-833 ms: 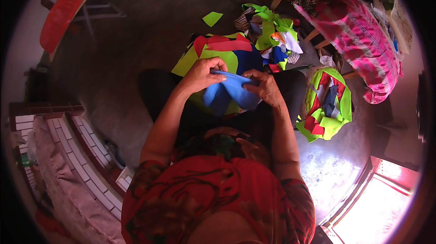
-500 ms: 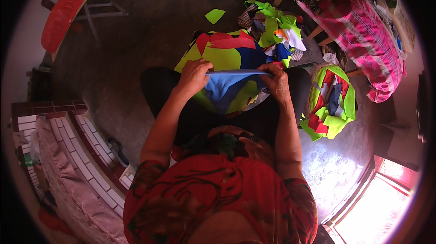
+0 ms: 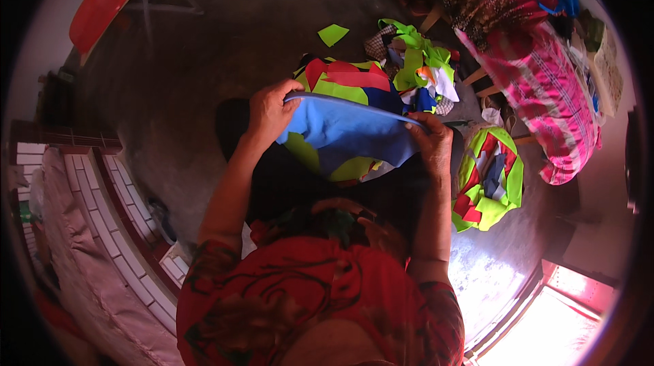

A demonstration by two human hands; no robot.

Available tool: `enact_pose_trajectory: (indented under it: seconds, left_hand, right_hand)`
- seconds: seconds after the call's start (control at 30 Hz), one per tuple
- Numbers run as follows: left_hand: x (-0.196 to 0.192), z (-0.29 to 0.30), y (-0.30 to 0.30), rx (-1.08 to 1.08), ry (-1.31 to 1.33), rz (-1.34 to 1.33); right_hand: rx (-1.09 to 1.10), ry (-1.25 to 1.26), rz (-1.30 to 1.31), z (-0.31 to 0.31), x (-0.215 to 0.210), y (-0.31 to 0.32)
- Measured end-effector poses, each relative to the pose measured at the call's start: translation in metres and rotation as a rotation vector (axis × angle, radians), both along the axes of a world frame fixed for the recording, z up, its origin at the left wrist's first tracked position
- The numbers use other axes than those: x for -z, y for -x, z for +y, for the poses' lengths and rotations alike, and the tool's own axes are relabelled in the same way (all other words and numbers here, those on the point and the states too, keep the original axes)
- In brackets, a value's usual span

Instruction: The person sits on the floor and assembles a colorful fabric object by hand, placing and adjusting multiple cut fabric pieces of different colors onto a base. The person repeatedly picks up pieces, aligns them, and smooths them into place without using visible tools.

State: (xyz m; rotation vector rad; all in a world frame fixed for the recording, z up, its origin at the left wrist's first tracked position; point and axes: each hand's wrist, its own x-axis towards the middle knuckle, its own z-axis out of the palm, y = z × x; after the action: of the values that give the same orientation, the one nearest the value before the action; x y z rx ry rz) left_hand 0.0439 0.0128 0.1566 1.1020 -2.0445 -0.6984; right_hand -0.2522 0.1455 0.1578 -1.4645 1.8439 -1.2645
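Between my hands a piece of blue cloth (image 3: 347,120) is stretched by its top edge, its lower part hanging over my lap. My left hand (image 3: 274,108) pinches the left corner, a little higher than the other. At the right end, my right hand (image 3: 430,140) grips the edge between thumb and fingers. Just beyond the cloth lies a heap of yellow-green, red and dark blue fabric pieces (image 3: 354,78). Some yellow-green fabric also shows beneath the blue cloth.
Fabric scraps (image 3: 419,66) are piled farther off, near one loose lime-green scrap (image 3: 333,35). Right of my knee sits a round bundle of lime, red and grey cloth (image 3: 489,178). A pink checked cloth (image 3: 538,100) covers something at the right; a red-topped table (image 3: 112,1) stands far left.
My hands have moved apart, spreading the blue cloth wider. The left hand has shifted left and up, the right hand right and slightly down, so the top edge now slants.
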Motion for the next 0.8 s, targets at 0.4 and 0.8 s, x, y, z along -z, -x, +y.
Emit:
enact_pose_trajectory:
  seconds: [0.4,0.8]
  left_hand:
    - [-0.053,-0.053,0.005,-0.134,0.662,0.14]
    - [0.122,-0.042,-0.004,0.238,0.251,-0.764]
  right_hand:
    - [0.187,0.503,0.453,-0.066,-0.055,0.007]
    - [-0.207,-0.254,0.864,-0.036,0.103,0.027]
